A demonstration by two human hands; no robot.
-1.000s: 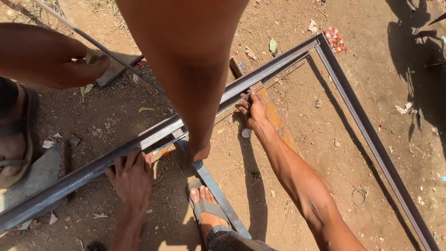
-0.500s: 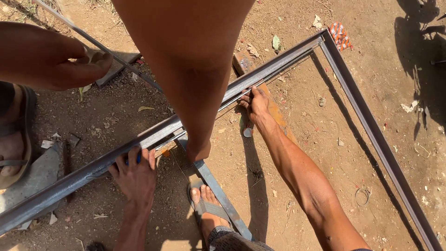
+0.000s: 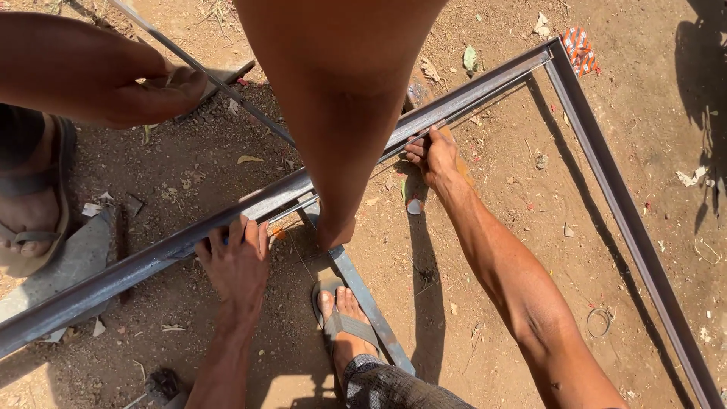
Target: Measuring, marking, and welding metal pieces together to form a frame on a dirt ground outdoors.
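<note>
A rusty steel frame lies on bare dirt. Its long bar runs from lower left to the corner at upper right, and a side bar runs down the right. My left hand grips the long bar from below, fingers curled over its edge. Further up the same bar, my right hand holds its inner edge. A short cross bar meets the long bar between my hands. A bare leg stands at that joint and hides it.
Another person's hand rests at upper left by a thin rod; a sandalled foot is at the left edge. A foot in a sandal sits beside the cross bar. An orange wrapper and scraps litter the dirt.
Both my hands keep their hold on the long bar. The right hand sits slightly further up the bar, and the view has shifted a little.
</note>
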